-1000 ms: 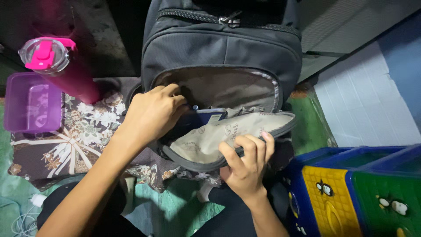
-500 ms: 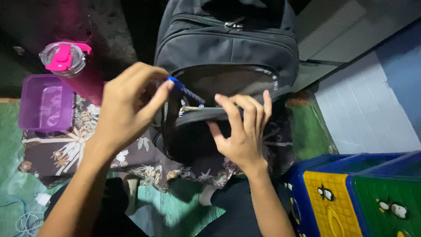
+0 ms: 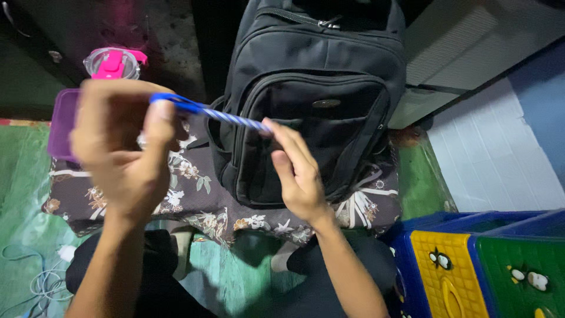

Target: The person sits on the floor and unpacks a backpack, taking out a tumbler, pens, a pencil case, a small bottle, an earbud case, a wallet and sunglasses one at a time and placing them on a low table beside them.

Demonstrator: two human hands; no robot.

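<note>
– What is being held?
– A blue pen with a white-striped barrel (image 3: 220, 114), raised level in front of the black backpack (image 3: 318, 88). The left hand (image 3: 126, 150) is closed around its solid blue end, fingers curled and thumb pressed on it. The right hand (image 3: 297, 171) pinches the other end between fingertips, the rest of the fingers stretched out fairly straight.

– And the pen touches nothing else?
– Nothing but the two hands; it hangs in the air above the floral cushion (image 3: 194, 194).

– Where does the backpack sit?
– Upright on that cushion, toward its far edge, its front pocket looking zipped shut.

– What lies around it?
– At the cushion's far left corner a purple lidded box (image 3: 59, 123), partly hidden by the left hand, and just behind it a bottle with a pink lid (image 3: 113, 62). Near the right, well apart from the hands, stand coloured plastic crates (image 3: 488, 265) in blue, yellow and green. A green mat (image 3: 23, 176) shows under the cushion's left edge.
</note>
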